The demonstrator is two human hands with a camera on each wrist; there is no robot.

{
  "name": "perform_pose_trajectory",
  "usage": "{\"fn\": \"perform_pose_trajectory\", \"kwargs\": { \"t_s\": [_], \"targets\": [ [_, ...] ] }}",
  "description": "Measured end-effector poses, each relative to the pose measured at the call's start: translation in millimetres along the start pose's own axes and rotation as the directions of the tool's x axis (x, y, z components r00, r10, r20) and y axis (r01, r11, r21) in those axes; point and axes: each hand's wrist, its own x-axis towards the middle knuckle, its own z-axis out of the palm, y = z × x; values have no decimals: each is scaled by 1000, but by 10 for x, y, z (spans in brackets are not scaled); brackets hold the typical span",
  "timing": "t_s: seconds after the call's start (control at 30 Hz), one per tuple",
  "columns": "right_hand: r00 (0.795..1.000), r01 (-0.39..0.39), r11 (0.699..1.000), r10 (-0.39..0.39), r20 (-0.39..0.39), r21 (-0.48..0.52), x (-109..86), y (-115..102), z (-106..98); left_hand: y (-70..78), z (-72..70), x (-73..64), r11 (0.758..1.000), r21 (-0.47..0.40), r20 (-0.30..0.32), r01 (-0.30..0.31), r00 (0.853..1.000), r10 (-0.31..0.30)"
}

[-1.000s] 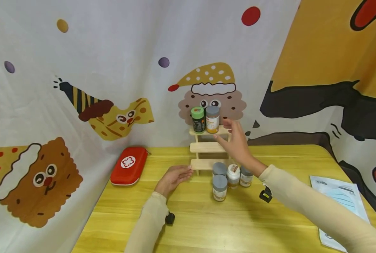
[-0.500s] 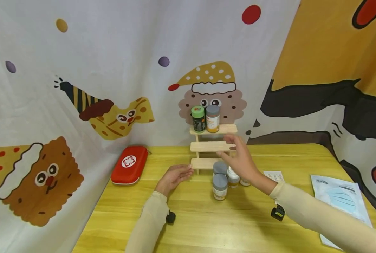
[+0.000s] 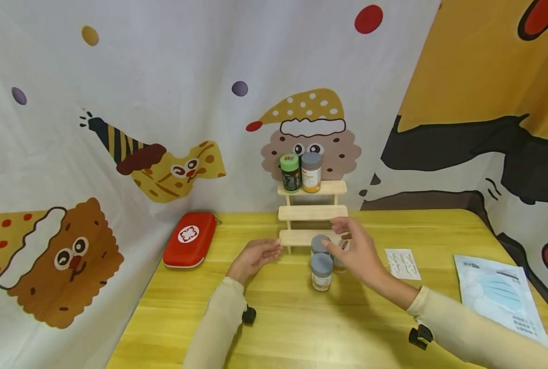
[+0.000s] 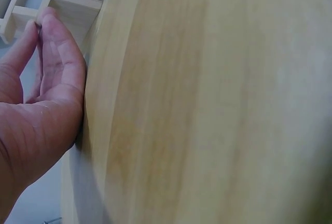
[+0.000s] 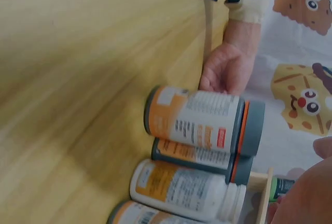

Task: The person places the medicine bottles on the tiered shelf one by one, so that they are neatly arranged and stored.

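Grey-lidded bottles are standing upright on the table, just in front of the lowest step of the rack. The right grip is hanging directly beside them, released: fingers are curving apart and holding nothing. In the head view its thumb is overlapping the rear lid; in the right wrist view it is staying clear of the lids. The left grip is pinching the left end of the lowest step between thumb and fingertips.

Right wrist view: a white bottle is standing beside the grey-lidded pair, and a fourth bottle is only partly showing at the frame's lower edge.

Change: the right grip is sitting lower than a second ago, when it was reaching beside the top step; the left grip is keeping its position. A green-capped bottle and a tall grey-capped bottle are standing side by side on the top step, unsupported by either grip. Judgement: their placement is appearing settled, and the work is shifting from the top step to the group on the table.

Outward: a red case is lying near the table's far left corner. A white pack is lying right of the right grip, and a mask packet is lying along the table's right edge.
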Motion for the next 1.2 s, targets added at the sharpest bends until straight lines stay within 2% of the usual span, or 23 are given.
{"fn": "perform_pose_trajectory", "kwargs": {
  "t_s": [0.17, 0.33, 0.5, 0.7, 1.0, 1.2],
  "targets": [
    [1000, -18, 1000, 18, 19, 23, -120, -17, 36, 4, 6, 12, 1000, 14, 13, -5, 1000, 5],
    [998, -45, 998, 43, 44, 37, -263, -38, 109, -2, -27, 3, 1000, 21, -14, -17, 1000, 17],
    [994, -89, 996, 90, 60, -11, -397, -22, 159, 0, -25, 2, 999, 18, -5, -27, 1000, 27],
    [996, -74, 991, 79, 48, -112, -518, 47, 237, 6, -9, -14, 1000, 14, 11, -26, 1000, 26],
    [998, -54, 987, 59, 30, -153, -564, 125, 302, -16, 40, 6, 999, 22, -14, -39, 999, 39],
    [999, -42, 975, 46, 15, -219, -566, 151, 404, -21, -23, -9, 999, 31, -16, -33, 999, 34]
  ]
}}
